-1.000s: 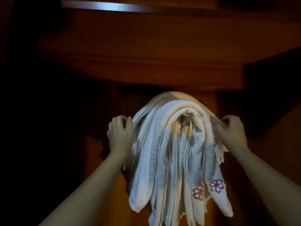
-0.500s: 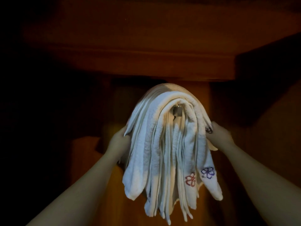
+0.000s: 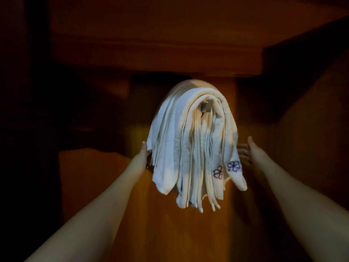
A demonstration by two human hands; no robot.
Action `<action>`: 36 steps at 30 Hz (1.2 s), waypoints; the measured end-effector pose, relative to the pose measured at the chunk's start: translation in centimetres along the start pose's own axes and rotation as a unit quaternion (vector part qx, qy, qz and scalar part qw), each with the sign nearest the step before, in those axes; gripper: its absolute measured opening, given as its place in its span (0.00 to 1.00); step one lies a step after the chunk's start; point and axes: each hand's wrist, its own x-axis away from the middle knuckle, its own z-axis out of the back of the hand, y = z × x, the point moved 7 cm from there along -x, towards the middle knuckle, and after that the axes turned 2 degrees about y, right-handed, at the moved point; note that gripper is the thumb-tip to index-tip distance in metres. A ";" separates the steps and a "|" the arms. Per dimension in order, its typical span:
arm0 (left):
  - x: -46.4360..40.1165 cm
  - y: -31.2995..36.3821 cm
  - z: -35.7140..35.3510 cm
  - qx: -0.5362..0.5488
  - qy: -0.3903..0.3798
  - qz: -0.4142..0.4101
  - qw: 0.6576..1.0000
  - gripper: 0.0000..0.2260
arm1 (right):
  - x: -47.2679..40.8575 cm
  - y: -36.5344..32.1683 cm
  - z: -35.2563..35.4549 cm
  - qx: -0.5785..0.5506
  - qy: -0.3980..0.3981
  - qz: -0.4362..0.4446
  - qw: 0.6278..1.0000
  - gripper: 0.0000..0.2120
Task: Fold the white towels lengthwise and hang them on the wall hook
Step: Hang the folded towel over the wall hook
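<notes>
White towels [image 3: 192,146] draped over hook [image 3: 206,106], ends hanging down

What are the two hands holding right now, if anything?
Nothing firmly: the right hand is open beside the hanging white towels; the left hand touches their left edge, grip unclear.

A single head-worn view is provided, directed forward and slightly upward at close range; the white towels [image 3: 194,144] are centred between the left hand [image 3: 144,155] and right hand [image 3: 249,152].
</notes>
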 end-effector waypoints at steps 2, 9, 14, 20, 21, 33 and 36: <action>1.8 -0.6 0.8 -0.038 0.010 0.012 0.999 0.32 | 2.7 -0.4 1.2 0.047 0.064 -0.006 0.997 0.29; 8.9 -3.5 3.1 -0.109 0.020 -0.017 0.994 0.19 | 17.3 -0.7 1.2 0.179 0.109 -0.007 0.978 0.17; 16.3 -8.3 0.1 -0.185 -0.073 -0.068 0.978 0.15 | 28.4 3.5 -1.4 0.291 0.062 -0.012 0.955 0.16; 25.8 -16.2 -5.7 -0.313 -0.260 -0.057 0.912 0.18 | 40.7 13.1 -1.6 0.455 -0.040 -0.100 0.884 0.24; 27.4 -17.7 -6.6 -0.321 -0.282 -0.046 0.903 0.19 | 42.7 14.7 -1.2 0.466 -0.043 -0.113 0.876 0.25; 46.9 -33.4 -22.3 -0.380 -0.516 -0.057 0.765 0.20 | 66.5 35.2 8.3 0.440 -0.031 -0.313 0.841 0.18; 52.4 -37.1 -26.9 -0.384 -0.558 -0.039 0.734 0.20 | 72.8 40.0 12.0 0.413 -0.019 -0.388 0.824 0.19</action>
